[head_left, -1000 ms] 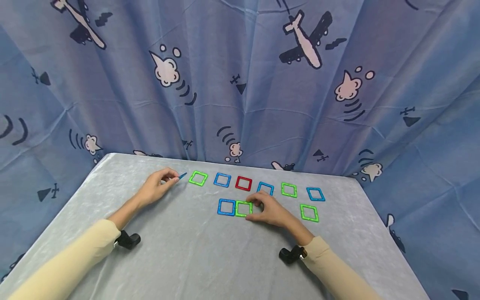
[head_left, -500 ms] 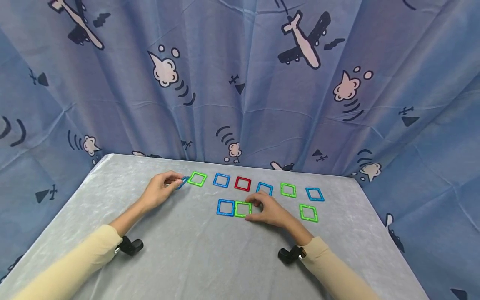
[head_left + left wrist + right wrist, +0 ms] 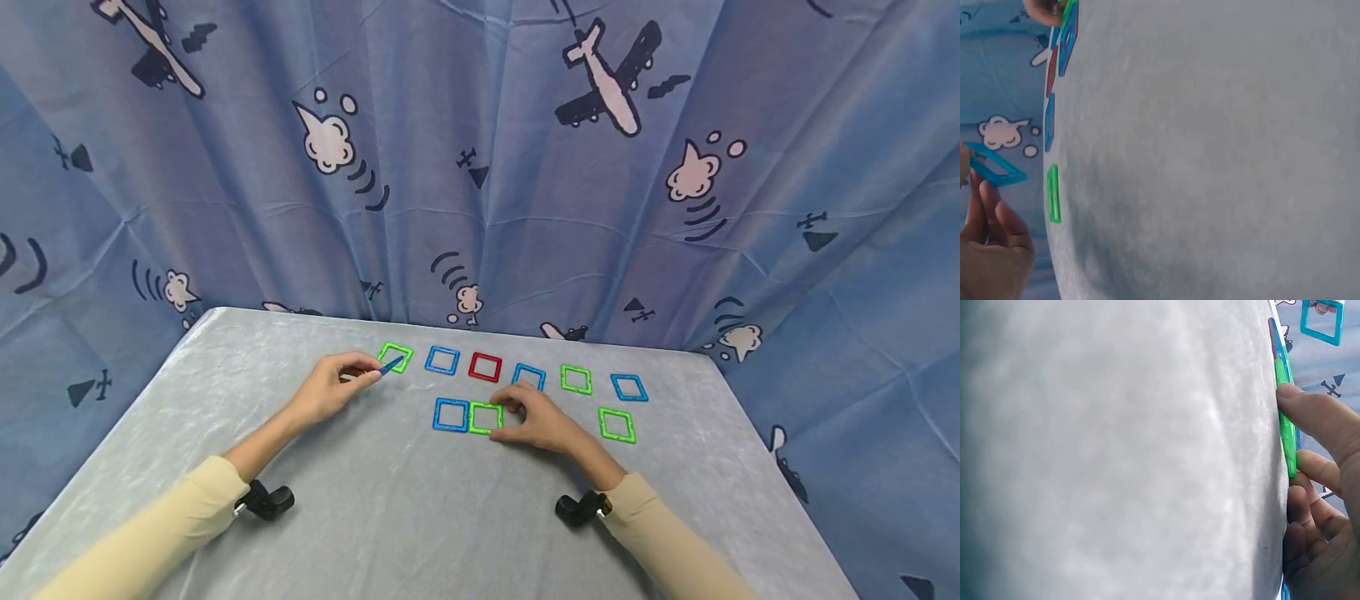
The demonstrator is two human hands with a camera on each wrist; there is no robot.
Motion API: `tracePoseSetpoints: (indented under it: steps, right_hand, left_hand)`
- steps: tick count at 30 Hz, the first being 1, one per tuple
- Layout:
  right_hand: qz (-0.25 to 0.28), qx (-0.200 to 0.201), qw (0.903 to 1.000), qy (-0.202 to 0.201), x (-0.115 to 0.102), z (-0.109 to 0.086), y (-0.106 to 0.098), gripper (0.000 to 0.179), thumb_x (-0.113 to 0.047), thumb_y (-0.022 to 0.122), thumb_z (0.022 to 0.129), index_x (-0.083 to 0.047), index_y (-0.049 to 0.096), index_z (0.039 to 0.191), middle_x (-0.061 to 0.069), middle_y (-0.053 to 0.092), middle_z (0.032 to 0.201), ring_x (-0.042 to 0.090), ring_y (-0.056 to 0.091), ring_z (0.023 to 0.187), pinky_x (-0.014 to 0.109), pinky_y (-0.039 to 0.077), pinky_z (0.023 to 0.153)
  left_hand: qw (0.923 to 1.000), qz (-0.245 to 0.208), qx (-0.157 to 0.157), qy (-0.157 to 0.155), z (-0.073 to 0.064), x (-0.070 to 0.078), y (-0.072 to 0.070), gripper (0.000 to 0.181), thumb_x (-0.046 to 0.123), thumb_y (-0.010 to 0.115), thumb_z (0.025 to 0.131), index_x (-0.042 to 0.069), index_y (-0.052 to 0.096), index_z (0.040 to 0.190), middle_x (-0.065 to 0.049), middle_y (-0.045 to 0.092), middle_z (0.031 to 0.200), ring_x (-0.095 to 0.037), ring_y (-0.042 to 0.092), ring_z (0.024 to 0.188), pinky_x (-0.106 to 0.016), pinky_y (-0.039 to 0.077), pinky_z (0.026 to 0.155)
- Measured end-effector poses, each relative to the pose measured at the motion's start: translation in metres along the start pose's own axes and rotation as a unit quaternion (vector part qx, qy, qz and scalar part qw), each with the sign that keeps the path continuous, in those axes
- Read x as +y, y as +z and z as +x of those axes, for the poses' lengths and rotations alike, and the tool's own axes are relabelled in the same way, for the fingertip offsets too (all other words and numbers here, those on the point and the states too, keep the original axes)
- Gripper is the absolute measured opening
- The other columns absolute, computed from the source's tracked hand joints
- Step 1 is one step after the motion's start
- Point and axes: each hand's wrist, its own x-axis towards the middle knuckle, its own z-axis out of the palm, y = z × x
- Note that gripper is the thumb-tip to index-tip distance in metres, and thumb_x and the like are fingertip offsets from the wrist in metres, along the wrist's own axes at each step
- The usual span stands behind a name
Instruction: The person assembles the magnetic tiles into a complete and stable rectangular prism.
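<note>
My left hand (image 3: pixel 333 387) pinches a blue square magnetic tile (image 3: pixel 392 365) by its edge, tilted in the air. In the head view this tile overlaps a green tile (image 3: pixel 396 345) at the left end of the back row. The left wrist view shows its open frame (image 3: pixel 1010 180) between thumb and fingers. My right hand (image 3: pixel 543 421) holds another green tile (image 3: pixel 472 418) at its right side, thumb on the near corner and fingers at the far one. That tile lies flat, edge to edge with a blue tile (image 3: pixel 450 429) on its left.
Along the back run a blue tile (image 3: pixel 444 348), a red tile (image 3: pixel 486 356), a blue tile (image 3: pixel 531 367) partly behind my right fingers, a green tile (image 3: pixel 576 367) and a blue tile (image 3: pixel 628 377). One green tile (image 3: pixel 617 412) lies right of my right hand. A patterned curtain (image 3: pixel 420 167) hangs behind the table.
My left hand has moved right and slightly nearer with the blue tile, which has turned from beside the left green tile to in front of it. My right hand stays put.
</note>
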Motion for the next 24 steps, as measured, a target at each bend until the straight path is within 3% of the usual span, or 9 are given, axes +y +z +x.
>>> tracePoseSetpoints:
  steps: [11, 24]
  right_hand:
    - [-0.001, 0.0, 1.0, -0.001, 0.002, 0.001, 0.0, 0.051, -0.025, 0.091, 0.079, -0.006, 0.069, 0.121, 0.003, 0.06, 0.11, 0.02, 0.056, 0.096, 0.037, 0.049, 0.086]
    - [-0.003, 0.0, 1.0, -0.006, 0.003, 0.0, 0.0, 0.051, -0.027, 0.09, 0.08, -0.006, 0.069, 0.121, 0.003, 0.06, 0.109, 0.019, 0.055, 0.095, 0.036, 0.049, 0.084]
  left_hand:
    - [0.9999, -0.009, -0.01, 0.003, -0.002, 0.003, 0.017, 0.01, 0.002, 0.072, 0.094, -0.004, 0.073, 0.103, -0.008, 0.072, 0.095, -0.021, 0.067, 0.086, -0.028, 0.055, 0.073]
    - [0.9985, -0.045, -0.031, 0.006, -0.003, 0.004, 0.03, 0.015, 0.001, 0.076, 0.091, -0.004, 0.072, 0.105, -0.011, 0.072, 0.099, -0.026, 0.068, 0.088, -0.033, 0.057, 0.076]
